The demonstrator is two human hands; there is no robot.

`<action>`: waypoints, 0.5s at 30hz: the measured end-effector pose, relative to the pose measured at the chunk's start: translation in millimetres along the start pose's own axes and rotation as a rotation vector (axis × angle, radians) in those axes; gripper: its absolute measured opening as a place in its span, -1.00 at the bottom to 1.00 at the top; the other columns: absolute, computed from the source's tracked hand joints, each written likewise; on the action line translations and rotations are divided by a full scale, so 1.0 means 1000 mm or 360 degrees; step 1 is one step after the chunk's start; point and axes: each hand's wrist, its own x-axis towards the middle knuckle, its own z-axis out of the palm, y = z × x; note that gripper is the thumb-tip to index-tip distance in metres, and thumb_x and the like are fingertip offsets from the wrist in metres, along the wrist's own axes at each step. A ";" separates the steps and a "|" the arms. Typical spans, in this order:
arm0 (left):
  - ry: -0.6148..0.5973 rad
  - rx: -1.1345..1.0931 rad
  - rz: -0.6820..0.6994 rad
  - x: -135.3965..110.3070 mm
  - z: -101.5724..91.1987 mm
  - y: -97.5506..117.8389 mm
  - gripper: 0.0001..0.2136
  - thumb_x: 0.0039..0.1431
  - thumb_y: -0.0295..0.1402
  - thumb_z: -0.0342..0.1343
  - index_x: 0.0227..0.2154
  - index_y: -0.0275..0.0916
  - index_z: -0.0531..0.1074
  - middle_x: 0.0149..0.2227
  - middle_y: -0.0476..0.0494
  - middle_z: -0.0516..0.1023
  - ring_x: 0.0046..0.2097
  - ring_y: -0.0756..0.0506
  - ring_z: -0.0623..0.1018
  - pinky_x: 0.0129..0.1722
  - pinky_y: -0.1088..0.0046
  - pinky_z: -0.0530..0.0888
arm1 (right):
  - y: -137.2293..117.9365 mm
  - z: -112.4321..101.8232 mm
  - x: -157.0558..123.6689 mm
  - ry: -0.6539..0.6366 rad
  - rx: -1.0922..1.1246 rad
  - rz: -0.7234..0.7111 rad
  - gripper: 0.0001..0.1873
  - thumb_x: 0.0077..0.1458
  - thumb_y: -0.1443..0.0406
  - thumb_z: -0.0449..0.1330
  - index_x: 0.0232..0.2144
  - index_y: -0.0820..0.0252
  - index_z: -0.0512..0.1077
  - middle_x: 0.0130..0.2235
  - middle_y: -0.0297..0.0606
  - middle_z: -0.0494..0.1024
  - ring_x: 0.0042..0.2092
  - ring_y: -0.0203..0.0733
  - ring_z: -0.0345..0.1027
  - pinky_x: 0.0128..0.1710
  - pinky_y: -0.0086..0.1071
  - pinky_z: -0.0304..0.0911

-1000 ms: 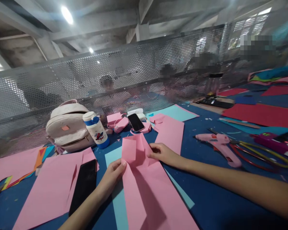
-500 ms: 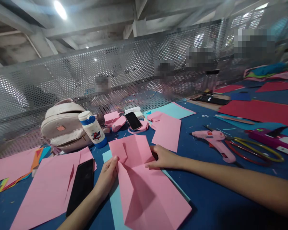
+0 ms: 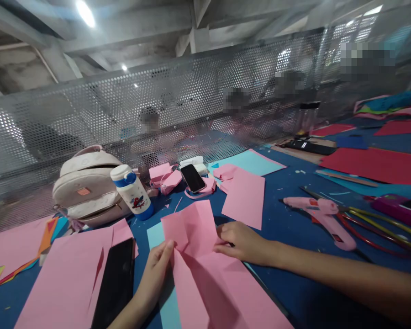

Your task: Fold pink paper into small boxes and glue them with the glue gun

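A large pink paper sheet (image 3: pixel 212 283) with creases lies on the blue table in front of me, its far end raised in a fold. My left hand (image 3: pixel 157 267) pinches the sheet's left edge near the fold. My right hand (image 3: pixel 241 242) is closed on the right side of the fold, thumb and fingers pressing the paper. A light blue sheet (image 3: pixel 166 310) lies under the pink one.
A black phone (image 3: pixel 114 285) rests on pink paper (image 3: pixel 65 278) at the left. Behind stand a beige bag (image 3: pixel 85 187), a white bottle (image 3: pixel 132 192) and another phone (image 3: pixel 193 178). A pink glue gun (image 3: pixel 320 212), scissors (image 3: pixel 380 219) and red sheets (image 3: pixel 373 162) lie to the right. A perforated metal screen (image 3: pixel 157 109) bounds the table.
The far end of the pink sheet has been turned and spread, then folded inward again. Both hands have stayed on its edges, shifting slightly towards me.
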 end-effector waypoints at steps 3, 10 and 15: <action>-0.0075 0.0081 -0.0023 0.002 -0.003 -0.003 -0.52 0.14 0.08 0.16 -0.57 -0.27 0.29 -0.57 0.07 0.18 -0.50 0.05 0.18 -0.53 0.59 0.19 | -0.003 0.000 0.001 -0.0020 -0.0086 -0.0048 -0.56 0.20 0.14 0.24 -0.64 0.22 0.31 -0.54 -0.33 0.42 -0.49 -0.30 0.25 -0.45 -0.37 -0.07; -0.0118 0.0006 -0.0090 0.003 0.001 0.006 -0.51 0.13 0.09 0.16 -0.56 -0.27 0.26 -0.55 0.06 0.19 -0.50 0.06 0.15 -0.52 0.59 0.16 | -0.019 -0.005 0.002 -0.0067 0.0433 0.0012 -0.73 0.12 0.13 0.32 -0.45 0.22 0.50 -0.47 -0.36 0.50 -0.45 -0.33 0.31 -0.45 -0.46 0.01; -0.0109 0.0207 -0.0068 0.005 0.001 0.011 -0.46 0.08 0.15 0.16 -0.60 -0.24 0.19 -0.57 0.06 0.17 -0.50 0.05 0.14 -0.51 0.56 0.15 | -0.027 -0.006 0.004 -0.0022 0.1026 0.0266 -0.90 0.13 0.33 0.22 -0.28 0.21 0.50 -0.47 -0.39 0.49 -0.47 -0.38 0.29 -0.45 -0.53 0.14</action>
